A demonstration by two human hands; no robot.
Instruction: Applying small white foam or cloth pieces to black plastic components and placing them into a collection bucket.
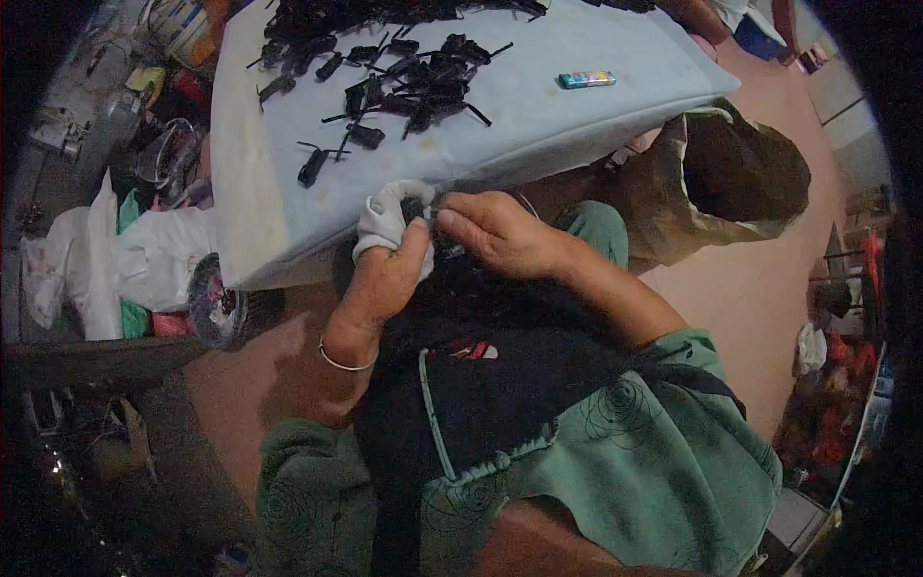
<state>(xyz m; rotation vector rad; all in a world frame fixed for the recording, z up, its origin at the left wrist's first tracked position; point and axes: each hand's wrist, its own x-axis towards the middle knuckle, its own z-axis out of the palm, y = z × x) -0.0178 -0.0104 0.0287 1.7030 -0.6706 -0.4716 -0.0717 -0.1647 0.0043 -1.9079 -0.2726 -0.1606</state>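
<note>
Close to the near edge of the pale-covered table (519, 144), my left hand (389, 274) is closed on a small black part (412, 209), with a white cloth (383, 219) bunched around it. Right beside it, my right hand (500, 234) has its thumb and finger pinched together at the black part's right side. What that pinch holds is too small to make out. Similar black parts with thin protruding strips (423, 87) lie in a loose heap beyond my hands. One of them (310, 168) rests apart at the heap's near left.
A colourful lighter (586, 80) lies on the table's right half. An open brown sack (673, 192) stands on the floor at right. Left of the table are white plastic bags (168, 255) and a round clear container (216, 303). Another person's arm (694, 17) shows at the far right.
</note>
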